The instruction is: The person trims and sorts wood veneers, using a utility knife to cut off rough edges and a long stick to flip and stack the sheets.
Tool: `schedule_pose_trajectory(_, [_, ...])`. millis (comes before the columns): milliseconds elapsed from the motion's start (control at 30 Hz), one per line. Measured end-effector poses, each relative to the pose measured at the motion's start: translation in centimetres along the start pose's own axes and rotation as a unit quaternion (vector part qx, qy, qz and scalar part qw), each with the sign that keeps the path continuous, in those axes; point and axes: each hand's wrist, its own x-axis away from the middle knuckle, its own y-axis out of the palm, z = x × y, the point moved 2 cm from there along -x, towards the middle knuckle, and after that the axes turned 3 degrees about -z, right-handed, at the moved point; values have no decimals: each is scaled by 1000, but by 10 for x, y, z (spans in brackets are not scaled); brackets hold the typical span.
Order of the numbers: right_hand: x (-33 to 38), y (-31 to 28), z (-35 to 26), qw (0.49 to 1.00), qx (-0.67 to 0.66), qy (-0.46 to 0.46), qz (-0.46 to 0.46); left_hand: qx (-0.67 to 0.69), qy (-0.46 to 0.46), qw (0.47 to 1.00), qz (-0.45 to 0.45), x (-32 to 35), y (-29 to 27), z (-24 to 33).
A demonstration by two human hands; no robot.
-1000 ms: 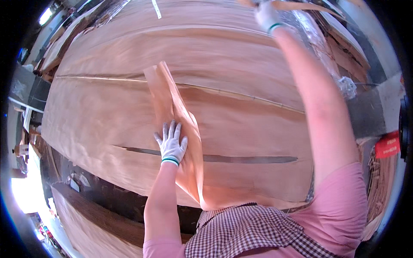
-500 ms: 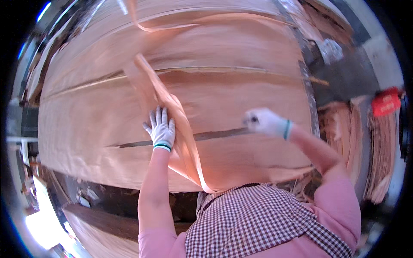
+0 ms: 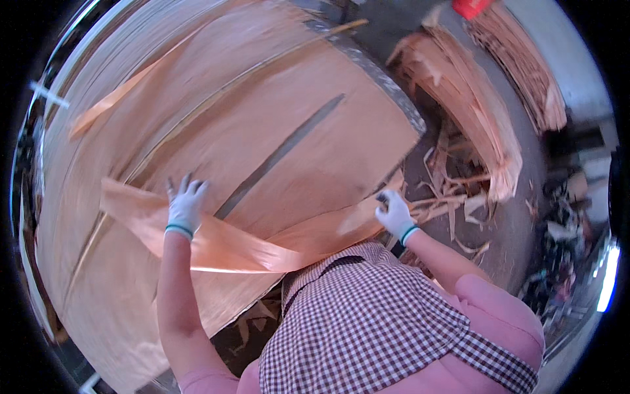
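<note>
A broad stack of thin wood veneer sheets (image 3: 275, 118) fills most of the view, pale reddish-brown, its grain running in long lines and its edges bending with the lens. A long dark split (image 3: 282, 154) cuts diagonally through the top sheet. The stack lies on a tabletop whose metal edge (image 3: 387, 85) shows along its far right side.

Across the near part of the stack lies a long narrow veneer strip (image 3: 243, 246), curling and sagging between the two hands. The left hand (image 3: 184, 205), in a white glove with a green cuff, presses flat on the strip's left part, fingers spread wide and pointing away from the person. The right hand (image 3: 395, 213), gloved the same way, grips the strip's right end at the stack's near right corner, fingers closed round it in a pinch; the motion blur there hides the exact hold. Another loose strip (image 3: 111, 102) rests slantwise on the far left of the stack.

To the right, the grey concrete floor (image 3: 518, 223) is littered with veneer scraps (image 3: 453, 203). Beyond them stand heaped piles of veneer offcuts (image 3: 466, 92), and a red object (image 3: 469, 6) sits at the top edge. The person wears a pink top and a checked apron (image 3: 367, 328). Bright light glares at the lower right rim.
</note>
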Motion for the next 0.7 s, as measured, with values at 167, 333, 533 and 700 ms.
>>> schedule_pose_trajectory(167, [35, 40, 106, 752, -388, 531, -40, -5, -27, 999, -41, 24, 6, -11])
schedule_pose_trajectory(333, [56, 133, 144, 665, -500, 553, -47, 11, 9, 1000, -10, 46, 13, -12])
schedule_pose_trajectory(533, [41, 165, 143, 629, -580, 496, -148, -30, -42, 994, -94, 43, 2, 8])
schedule_pose_trajectory(700, [56, 99, 89, 652, -594, 471, -19, -59, -75, 985, -142, 66, 9, -9])
